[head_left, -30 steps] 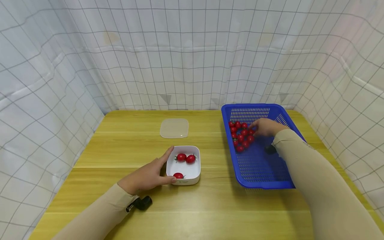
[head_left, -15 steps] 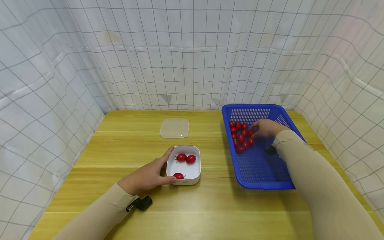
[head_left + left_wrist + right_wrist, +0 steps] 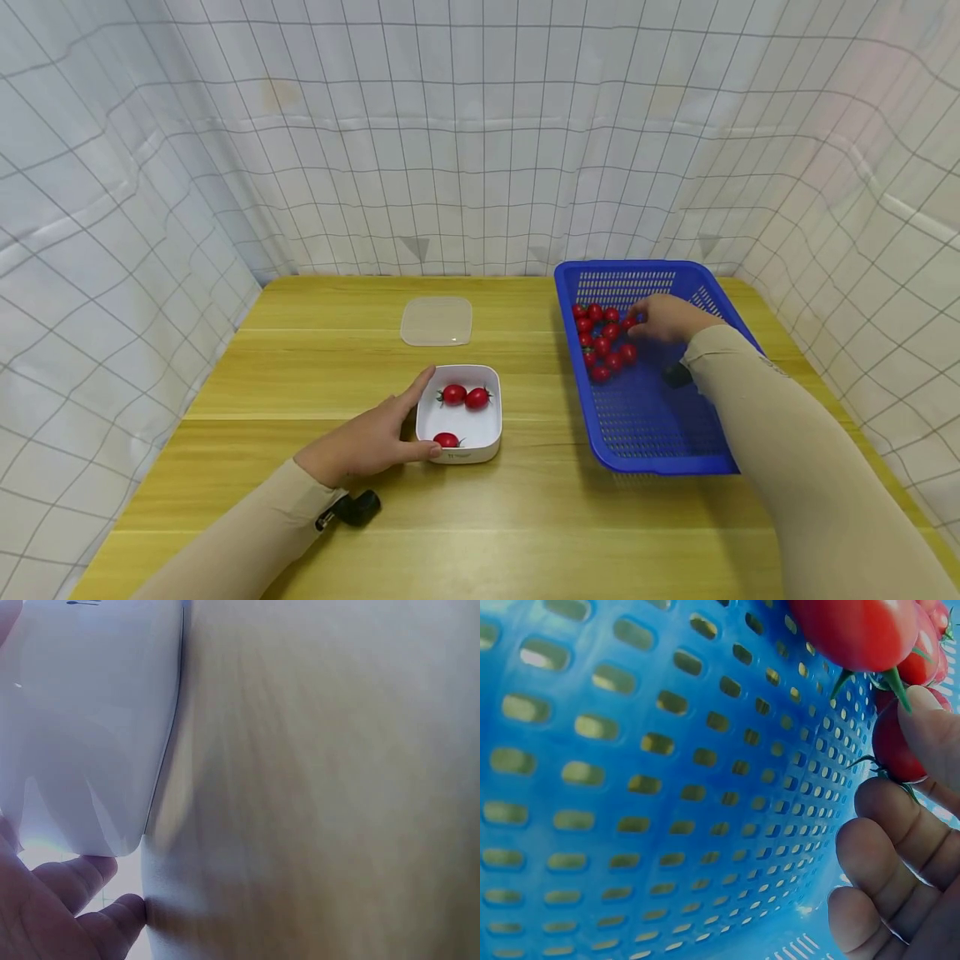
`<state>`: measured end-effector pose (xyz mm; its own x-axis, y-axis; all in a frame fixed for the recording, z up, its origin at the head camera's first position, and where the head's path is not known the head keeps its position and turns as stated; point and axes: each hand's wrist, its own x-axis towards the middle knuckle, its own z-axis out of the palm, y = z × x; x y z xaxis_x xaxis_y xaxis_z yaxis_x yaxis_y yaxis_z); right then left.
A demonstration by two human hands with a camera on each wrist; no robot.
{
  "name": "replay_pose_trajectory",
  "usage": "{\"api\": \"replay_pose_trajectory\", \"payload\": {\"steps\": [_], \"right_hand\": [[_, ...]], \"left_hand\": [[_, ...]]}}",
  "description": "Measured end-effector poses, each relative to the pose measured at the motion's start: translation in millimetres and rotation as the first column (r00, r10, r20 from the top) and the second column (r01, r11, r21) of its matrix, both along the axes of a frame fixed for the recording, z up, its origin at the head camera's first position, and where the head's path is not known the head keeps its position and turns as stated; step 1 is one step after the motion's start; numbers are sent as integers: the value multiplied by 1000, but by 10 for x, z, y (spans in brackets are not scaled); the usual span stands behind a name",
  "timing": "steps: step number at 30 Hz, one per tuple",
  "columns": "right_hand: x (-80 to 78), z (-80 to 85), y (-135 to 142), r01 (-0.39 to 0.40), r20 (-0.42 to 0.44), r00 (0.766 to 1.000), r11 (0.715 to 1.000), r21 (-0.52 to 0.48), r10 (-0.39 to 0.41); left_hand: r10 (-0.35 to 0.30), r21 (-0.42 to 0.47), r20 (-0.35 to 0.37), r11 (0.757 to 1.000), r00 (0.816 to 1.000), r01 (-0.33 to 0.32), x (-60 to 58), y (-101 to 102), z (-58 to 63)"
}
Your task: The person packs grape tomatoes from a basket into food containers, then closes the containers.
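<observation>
In the head view my left hand [image 3: 367, 442] grips the left side of a white square box [image 3: 486, 456], its thumb on the near rim. Three cherry tomatoes lie inside, one of them a tomato [image 3: 477, 398] at the right. In the left wrist view, fingers [image 3: 75, 881] touch the box's wall [image 3: 82, 750]. My right hand [image 3: 670, 320] is down in a blue basket [image 3: 656, 462], pinching a cherry tomato [image 3: 897, 742] between thumb and fingers. Several other cherry tomatoes [image 3: 602, 346] lie at the basket's left, a large one [image 3: 859, 630] close to the thumb.
Behind the box a clear flat lid [image 3: 437, 321] lies on the wooden table [image 3: 480, 542]. White checked curtains [image 3: 480, 150] enclose the table at the back and both sides. The basket's raised rim surrounds my right hand.
My right hand has shifted slightly within the basket, and the tomato at its fingertips has moved a little toward the far side. The left hand and box stay put.
</observation>
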<state>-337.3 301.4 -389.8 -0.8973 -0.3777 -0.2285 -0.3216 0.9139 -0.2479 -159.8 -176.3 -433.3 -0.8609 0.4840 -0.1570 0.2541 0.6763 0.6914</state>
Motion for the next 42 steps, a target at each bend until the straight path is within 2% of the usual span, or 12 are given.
{"api": "replay_pose_trajectory", "payload": {"steps": [6, 21, 42], "right_hand": [[8, 17, -24, 20, 4, 1000, 1000, -9, -20], [0, 5, -41, -8, -20, 1000, 1000, -5, 8], [42, 25, -75, -6, -2, 1000, 1000, -10, 6]], "left_hand": [[-5, 8, -7, 1000, 1000, 5, -6, -1, -9], [-5, 6, -7, 1000, 1000, 5, -8, -2, -19], [-10, 27, 3, 1000, 1000, 10, -4, 7, -9]]}}
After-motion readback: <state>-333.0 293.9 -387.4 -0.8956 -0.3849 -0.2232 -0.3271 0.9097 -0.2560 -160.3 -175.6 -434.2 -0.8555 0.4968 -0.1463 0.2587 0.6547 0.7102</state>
